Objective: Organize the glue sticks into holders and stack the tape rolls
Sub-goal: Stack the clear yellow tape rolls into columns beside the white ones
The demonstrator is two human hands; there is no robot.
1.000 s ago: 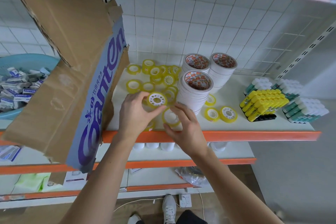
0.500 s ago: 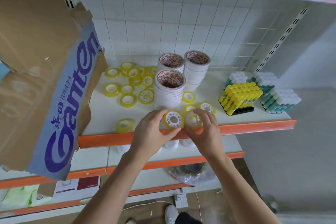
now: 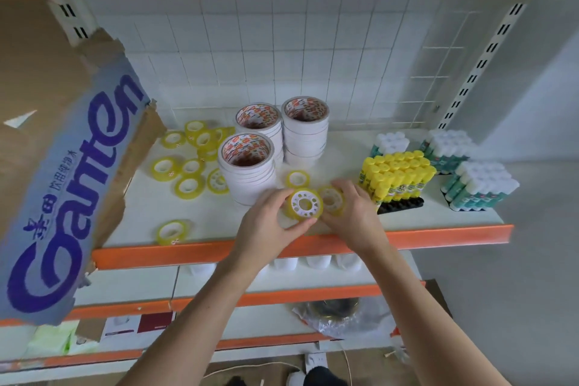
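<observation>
Head view — hands (image 3: 313,219) grip small yellow tape rolls (image 3: 305,205).

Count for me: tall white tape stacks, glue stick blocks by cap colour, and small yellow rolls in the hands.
Tall white tape stacks: 3
Yellow-capped glue stick blocks: 1
White-capped glue stick blocks: 3
Small yellow rolls, left hand and right hand: 2
Total: 9

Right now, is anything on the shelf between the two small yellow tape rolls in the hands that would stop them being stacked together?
Nothing visible. The left hand grips one small yellow roll and the right hand holds the other roll right beside it, edges about touching. The white tape stack stands just behind.
</observation>
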